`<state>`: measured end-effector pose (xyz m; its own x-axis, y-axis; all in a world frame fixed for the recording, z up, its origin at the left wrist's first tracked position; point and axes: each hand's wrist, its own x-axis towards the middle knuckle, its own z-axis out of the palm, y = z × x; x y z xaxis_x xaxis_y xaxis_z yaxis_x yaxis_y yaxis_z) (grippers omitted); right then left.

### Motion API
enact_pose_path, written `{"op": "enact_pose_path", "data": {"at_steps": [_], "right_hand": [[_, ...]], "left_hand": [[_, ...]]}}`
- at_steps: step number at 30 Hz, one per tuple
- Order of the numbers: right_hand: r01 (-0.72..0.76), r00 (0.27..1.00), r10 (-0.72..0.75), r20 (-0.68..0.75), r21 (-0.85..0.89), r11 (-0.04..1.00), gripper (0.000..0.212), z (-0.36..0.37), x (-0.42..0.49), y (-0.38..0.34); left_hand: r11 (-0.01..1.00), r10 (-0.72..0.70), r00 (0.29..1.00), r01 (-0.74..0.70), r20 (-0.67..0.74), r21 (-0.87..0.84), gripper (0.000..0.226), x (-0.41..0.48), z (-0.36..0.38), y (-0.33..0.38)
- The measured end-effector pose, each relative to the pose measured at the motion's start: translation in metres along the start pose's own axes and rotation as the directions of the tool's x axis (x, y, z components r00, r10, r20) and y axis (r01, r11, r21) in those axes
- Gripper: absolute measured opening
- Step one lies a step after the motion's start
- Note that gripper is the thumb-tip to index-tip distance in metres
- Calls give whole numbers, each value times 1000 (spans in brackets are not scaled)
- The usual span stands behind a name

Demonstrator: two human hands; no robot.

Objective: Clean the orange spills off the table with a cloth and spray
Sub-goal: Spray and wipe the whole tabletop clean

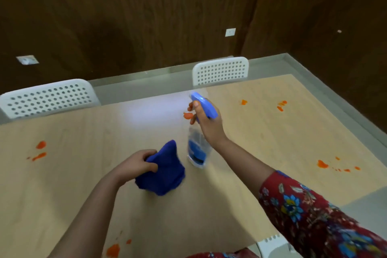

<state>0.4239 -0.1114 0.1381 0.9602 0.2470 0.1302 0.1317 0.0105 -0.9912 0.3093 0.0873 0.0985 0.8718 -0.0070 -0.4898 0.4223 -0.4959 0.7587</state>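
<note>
An orange spill (pixel 113 250) marks the bench (pixel 251 142) at the lower edge. Mid-frame, the left hand (pixel 136 163) curls its fingers (pixel 149 166) round a bunched blue cloth (pixel 165 172). Just right, the right hand (pixel 207 123) wraps the tilted spray bottle (pixel 198 148) at its trigger. Other spills (pixel 40 145) lie left, right and beyond.
</note>
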Motion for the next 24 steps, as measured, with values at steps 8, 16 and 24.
{"op": "enact_pose_path", "data": {"at_steps": [8, 16, 24], "right_hand": [[-47, 977, 67, 202, -105, 993, 24, 73, 13, -5], [-470, 789, 482, 381, -131, 873, 75, -35, -51, 45], [-597, 752, 641, 152, -256, 761, 29, -193, -109, 54]], "left_hand": [[997, 29, 996, -23, 87, -71, 22, -39, -46, 4], [977, 134, 953, -81, 271, -196, 28, -23, 11, 35], [941, -10, 942, 123, 337, -316, 32, 42, 126, 77]]}}
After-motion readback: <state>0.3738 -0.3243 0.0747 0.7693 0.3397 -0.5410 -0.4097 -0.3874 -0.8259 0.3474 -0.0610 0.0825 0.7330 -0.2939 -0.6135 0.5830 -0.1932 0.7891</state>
